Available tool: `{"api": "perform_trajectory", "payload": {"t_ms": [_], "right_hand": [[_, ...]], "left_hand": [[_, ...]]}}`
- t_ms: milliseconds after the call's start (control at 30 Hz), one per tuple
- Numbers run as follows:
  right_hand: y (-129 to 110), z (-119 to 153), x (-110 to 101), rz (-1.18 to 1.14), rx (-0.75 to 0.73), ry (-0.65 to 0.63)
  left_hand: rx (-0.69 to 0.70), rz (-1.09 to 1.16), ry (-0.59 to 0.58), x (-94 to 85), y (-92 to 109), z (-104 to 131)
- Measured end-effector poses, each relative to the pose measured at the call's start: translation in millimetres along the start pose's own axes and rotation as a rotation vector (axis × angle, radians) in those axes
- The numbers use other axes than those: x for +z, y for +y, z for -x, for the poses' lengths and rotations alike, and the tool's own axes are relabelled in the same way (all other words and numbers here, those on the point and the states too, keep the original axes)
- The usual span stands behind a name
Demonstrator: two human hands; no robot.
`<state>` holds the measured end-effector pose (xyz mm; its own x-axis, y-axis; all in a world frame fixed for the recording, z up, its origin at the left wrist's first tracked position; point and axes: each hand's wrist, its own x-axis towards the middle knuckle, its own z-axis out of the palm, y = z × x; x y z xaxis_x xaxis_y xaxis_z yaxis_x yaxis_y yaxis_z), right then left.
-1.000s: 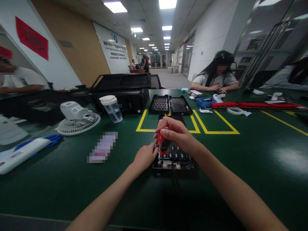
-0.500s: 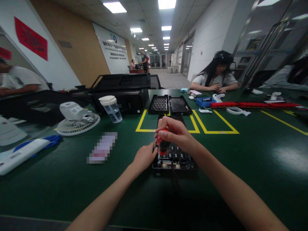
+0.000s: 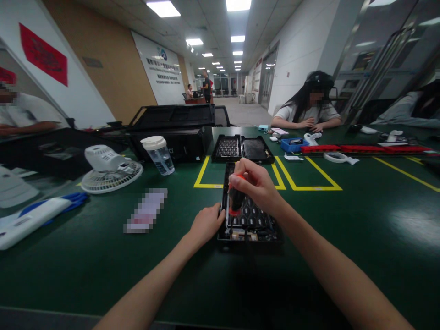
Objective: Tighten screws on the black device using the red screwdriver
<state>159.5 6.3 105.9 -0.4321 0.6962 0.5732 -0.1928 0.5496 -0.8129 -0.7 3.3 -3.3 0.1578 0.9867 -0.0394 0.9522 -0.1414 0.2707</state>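
A black case (image 3: 223,236) with rows of round cells inside lies on the green table in front of me. My right hand (image 3: 257,185) is closed round the red and black handle of a screwdriver (image 3: 236,198), held nearly upright over the case's near left part. Its tip points down at the near left corner, where small pale parts show; whether it touches a screw I cannot make out. At the case's left side, my left hand (image 3: 206,225) grips the wall with thumb and fingers. My right hand and forearm hide part of the case.
Beyond the case sits another open black case (image 3: 258,150) inside yellow tape lines. A water bottle (image 3: 160,158), a white fan (image 3: 112,169) and a blurred flat item (image 3: 146,211) stand to the left. A blue tray (image 3: 292,145) lies back right, near a seated person (image 3: 309,107).
My right hand has shifted slightly to the right and its fingers have turned about the screwdriver, whose handle leans differently. My left hand and the case have stayed in place.
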Motion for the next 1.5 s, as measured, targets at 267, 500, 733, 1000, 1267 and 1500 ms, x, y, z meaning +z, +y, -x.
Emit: {"api": "perform_trajectory", "payload": {"t_ms": [267, 500, 733, 1000, 1267, 1500], "right_hand": [[5.5, -2.0, -3.4, 0.007, -0.010, 0.062], [0.3, -2.2, -2.7, 0.050, -0.003, 0.080], [-4.3, -1.9, -0.5, 0.091, 0.009, 0.123], [-6.2, 3.2, 7.3, 0.156, -0.006, 0.206], [-0.9, 0.4, 2.0, 0.109, 0.017, 0.218], [6.1, -0.8, -0.1, -0.088, 0.072, 0.060]], "left_hand": [[0.012, 0.003, 0.024, 4.8, -3.6, -0.9], [0.006, 0.017, 0.013, 2.9, -3.2, -0.3], [-0.002, 0.021, 0.010, 0.3, -1.0, 0.6], [-0.020, 0.015, -0.001, -2.8, 2.5, 2.2], [0.017, 0.018, 0.020, 0.3, -1.4, 1.0], [0.008, 0.019, 0.010, -2.0, 0.7, 1.8]]}}
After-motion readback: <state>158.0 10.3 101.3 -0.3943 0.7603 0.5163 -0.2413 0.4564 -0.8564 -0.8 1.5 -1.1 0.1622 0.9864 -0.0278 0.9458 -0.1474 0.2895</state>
